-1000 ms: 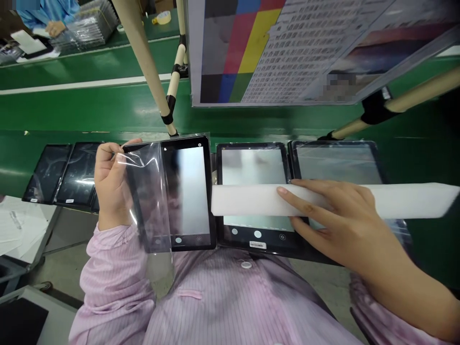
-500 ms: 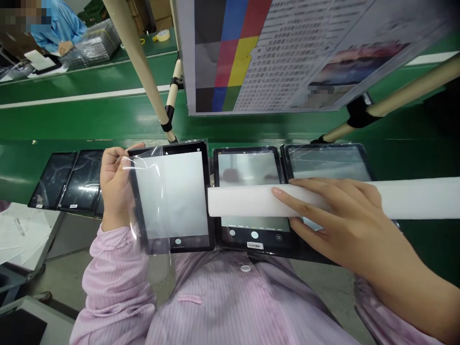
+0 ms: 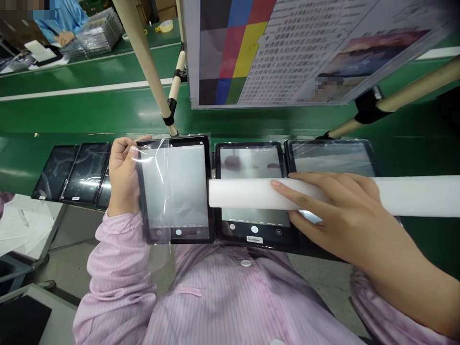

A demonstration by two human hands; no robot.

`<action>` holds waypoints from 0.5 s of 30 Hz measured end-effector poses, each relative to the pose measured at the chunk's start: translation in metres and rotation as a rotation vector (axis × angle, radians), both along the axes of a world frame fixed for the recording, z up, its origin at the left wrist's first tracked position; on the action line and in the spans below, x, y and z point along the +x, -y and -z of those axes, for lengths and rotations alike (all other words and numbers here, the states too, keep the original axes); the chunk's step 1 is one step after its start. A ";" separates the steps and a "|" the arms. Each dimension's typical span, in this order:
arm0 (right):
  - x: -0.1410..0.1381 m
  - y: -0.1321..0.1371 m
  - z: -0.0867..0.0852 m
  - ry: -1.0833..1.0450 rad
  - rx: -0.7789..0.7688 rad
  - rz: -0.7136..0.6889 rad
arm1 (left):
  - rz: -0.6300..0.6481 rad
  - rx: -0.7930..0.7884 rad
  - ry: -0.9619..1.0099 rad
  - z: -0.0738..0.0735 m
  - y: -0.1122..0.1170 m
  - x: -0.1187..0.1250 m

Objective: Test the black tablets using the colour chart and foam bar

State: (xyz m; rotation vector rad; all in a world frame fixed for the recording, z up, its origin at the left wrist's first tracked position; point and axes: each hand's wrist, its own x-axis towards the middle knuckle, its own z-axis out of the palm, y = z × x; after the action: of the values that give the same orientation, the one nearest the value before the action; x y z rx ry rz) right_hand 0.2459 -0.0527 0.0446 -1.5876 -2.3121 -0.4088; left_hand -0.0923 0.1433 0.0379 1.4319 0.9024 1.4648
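Observation:
My left hand (image 3: 124, 165) grips the upper left edge of a tablet (image 3: 187, 187), thumb in front. The tablet stands tilted up, its lit screen showing a pale camera view. Loose clear film (image 3: 156, 191) covers its left part and hangs past its lower edge. My right hand (image 3: 338, 206) is closed round a long white bar (image 3: 244, 194), index finger stretched along it. The bar lies level across a second tablet (image 3: 255, 230), also showing a camera screen, and its left end meets the held tablet's right edge. Behind my right hand is a third tablet (image 3: 334, 155), partly covered.
Several dark tablets (image 3: 86, 170) lie at the left. A printed colour chart board (image 3: 251, 57) hangs ahead between beige pipe posts (image 3: 143, 62). Papers (image 3: 28, 225) rest on a cart at left. Across the green bench (image 3: 108, 115), a person in blue (image 3: 66, 21) works beside stacked clear packs.
The view has shifted slightly, so the board and tablets sit a little higher. My left hand and the held tablet's left edge have come slightly right. Both hands keep their grips.

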 end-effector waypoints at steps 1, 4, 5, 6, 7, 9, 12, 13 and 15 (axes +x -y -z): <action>0.000 -0.001 -0.001 0.004 -0.004 0.002 | 0.008 -0.012 0.006 0.003 -0.003 0.000; -0.001 -0.003 -0.002 0.012 -0.007 0.006 | 0.024 -0.040 0.007 0.014 -0.012 0.000; 0.000 -0.004 -0.002 0.013 -0.005 0.003 | 0.026 -0.051 -0.001 0.017 -0.014 -0.001; 0.000 -0.004 -0.001 0.010 -0.005 0.001 | 0.026 -0.062 -0.006 0.019 -0.016 -0.001; 0.001 -0.005 0.000 0.006 -0.007 0.000 | 0.030 -0.076 -0.011 0.022 -0.019 -0.001; 0.001 -0.007 0.003 -0.005 -0.020 -0.002 | 0.041 -0.104 -0.027 0.025 -0.022 -0.001; 0.002 -0.009 0.007 -0.011 -0.026 0.001 | 0.054 -0.133 -0.070 0.028 -0.024 -0.001; 0.002 -0.009 0.008 -0.009 -0.024 -0.001 | 0.059 -0.145 -0.082 0.030 -0.025 -0.001; 0.003 -0.010 0.009 -0.003 -0.026 -0.005 | 0.066 -0.171 -0.090 0.033 -0.025 0.001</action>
State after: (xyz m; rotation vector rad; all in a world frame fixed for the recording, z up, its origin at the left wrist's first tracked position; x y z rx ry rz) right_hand 0.2486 -0.0423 0.0354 -1.5926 -2.3275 -0.3763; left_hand -0.0917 0.1685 0.0049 1.3957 1.0021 1.2517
